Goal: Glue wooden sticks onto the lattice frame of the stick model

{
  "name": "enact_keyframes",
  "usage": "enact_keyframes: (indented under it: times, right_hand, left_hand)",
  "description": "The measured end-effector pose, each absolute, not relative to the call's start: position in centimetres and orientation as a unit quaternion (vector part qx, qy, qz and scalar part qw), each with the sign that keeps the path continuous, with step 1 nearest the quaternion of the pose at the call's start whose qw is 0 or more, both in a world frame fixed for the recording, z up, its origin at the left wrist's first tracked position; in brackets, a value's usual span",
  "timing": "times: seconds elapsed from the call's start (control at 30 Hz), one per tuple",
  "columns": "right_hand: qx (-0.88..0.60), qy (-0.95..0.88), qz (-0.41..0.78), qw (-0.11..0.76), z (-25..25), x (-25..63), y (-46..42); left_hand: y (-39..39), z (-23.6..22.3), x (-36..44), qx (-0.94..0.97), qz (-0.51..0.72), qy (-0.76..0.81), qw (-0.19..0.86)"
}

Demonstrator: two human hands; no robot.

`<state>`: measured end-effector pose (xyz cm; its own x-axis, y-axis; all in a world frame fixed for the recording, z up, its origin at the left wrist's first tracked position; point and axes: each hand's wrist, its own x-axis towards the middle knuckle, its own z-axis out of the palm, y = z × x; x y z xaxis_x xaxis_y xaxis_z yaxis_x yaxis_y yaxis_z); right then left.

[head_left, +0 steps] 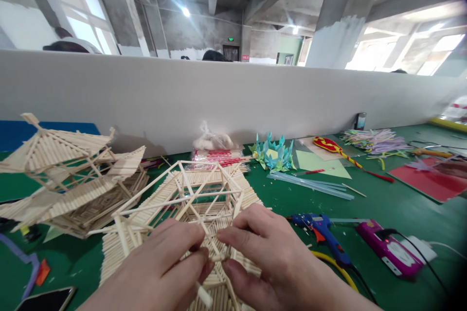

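A pavilion-like model built of thin wooden sticks (146, 206) stands in front of me, with an open frame on top and slatted eaves. My left hand (164, 265) reaches over its near side with the fingers closed on a wooden stick (204, 297), whose pale end pokes out below. From the other side my right hand (272, 252) curls its thumb and index finger around a stick near the frame's middle. The fingertips of both hands nearly meet there. My hands hide part of the joint between them.
On the left stands a finished-looking stick pavilion (83, 180), with a phone (47, 300) in front. To the right lie a blue glue gun (323, 233), a purple power strip (390, 248) with cables, and clear glue sticks (310, 184). A white partition (233, 97) closes the back.
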<state>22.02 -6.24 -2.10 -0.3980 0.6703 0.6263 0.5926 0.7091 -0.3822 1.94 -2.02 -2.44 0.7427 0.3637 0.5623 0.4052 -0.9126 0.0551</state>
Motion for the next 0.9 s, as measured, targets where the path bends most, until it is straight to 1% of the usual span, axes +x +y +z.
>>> enact_keyframes:
  times: [0.53,0.9]
  right_hand:
    - [-0.379,-0.833,0.018,0.403,-2.17,21.81,-6.3]
    - [-0.376,-0.837,-0.001,0.397,-2.2,21.79,-6.2]
  left_hand:
    - [-2.32,-2.11,1.83,-0.931,-0.294,-0.209,0.051]
    - [-2.13,-1.95,1.75,-0.946,-0.26,-0.193,0.016]
